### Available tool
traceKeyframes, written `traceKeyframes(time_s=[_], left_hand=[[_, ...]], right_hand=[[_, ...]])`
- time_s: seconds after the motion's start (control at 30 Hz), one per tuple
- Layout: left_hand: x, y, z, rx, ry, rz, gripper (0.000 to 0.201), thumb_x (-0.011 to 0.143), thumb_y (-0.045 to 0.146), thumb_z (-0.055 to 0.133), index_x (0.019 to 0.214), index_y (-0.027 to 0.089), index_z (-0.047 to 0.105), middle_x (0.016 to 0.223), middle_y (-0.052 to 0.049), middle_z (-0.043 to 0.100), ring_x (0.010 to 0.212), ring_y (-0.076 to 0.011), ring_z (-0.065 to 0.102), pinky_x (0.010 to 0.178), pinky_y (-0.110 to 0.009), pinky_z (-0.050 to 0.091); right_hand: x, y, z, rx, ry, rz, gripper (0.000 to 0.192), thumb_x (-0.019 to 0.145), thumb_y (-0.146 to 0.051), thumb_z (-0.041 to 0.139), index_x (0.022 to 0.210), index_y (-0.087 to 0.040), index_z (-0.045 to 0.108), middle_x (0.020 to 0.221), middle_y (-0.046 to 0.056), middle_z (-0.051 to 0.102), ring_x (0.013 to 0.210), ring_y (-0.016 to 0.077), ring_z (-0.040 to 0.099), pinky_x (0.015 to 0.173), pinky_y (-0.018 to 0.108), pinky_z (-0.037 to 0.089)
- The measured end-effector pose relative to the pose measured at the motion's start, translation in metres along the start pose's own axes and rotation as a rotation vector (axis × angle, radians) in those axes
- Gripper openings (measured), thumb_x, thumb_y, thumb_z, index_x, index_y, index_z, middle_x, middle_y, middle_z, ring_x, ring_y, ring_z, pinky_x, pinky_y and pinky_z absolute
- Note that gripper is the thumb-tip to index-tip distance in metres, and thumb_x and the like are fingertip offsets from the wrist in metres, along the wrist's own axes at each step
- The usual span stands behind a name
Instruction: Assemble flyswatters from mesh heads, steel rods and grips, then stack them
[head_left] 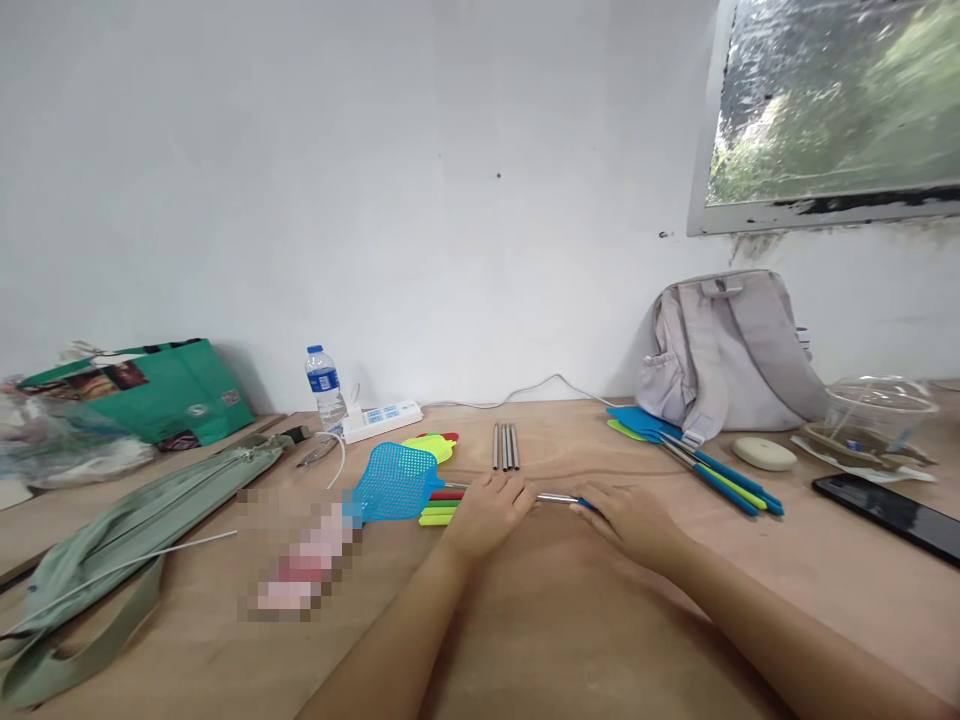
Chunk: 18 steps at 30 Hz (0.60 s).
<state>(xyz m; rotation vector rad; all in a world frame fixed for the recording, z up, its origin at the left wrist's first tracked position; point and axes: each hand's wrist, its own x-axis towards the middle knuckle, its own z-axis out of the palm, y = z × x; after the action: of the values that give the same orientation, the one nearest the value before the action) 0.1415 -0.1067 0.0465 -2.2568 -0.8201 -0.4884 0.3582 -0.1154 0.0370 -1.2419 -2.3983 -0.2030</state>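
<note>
We are looking at bare wooden tabletop (555,620) lying open around our forearms, giving free passage toward us. Ahead, four metal rods (505,446) are lying just beyond our left hand (484,512), with open wood behind them up to the wall. A blue fly swatter (394,483) and coloured handles (442,507) are crowding the left; a green bag (135,510) is blocking farther out. Right, more swatters (705,465), a backpack (727,350) and a phone (889,515) are hemming the way.
</note>
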Motion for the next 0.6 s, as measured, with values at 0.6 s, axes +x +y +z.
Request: traceKeyframes(time_s=[0.6], left_hand=[[-0.019, -0.047, -0.013, 0.117, -0.146, 0.050, 0.028, 0.081, 0.005, 0.039, 0.101, 0.021, 0.049, 0.081, -0.002, 0.056, 0.072, -0.0147, 0.054, 0.062, -0.027, 0.039]], right_hand=[[0.005, 0.032, -0.007, -0.106, 0.013, -0.052, 0.033, 0.088, -0.038, 0.030, 0.098, -0.023, 0.058, 0.094, 0.007, 0.065, 0.082, 0.0207, 0.060, 0.067, 0.031, 0.043]])
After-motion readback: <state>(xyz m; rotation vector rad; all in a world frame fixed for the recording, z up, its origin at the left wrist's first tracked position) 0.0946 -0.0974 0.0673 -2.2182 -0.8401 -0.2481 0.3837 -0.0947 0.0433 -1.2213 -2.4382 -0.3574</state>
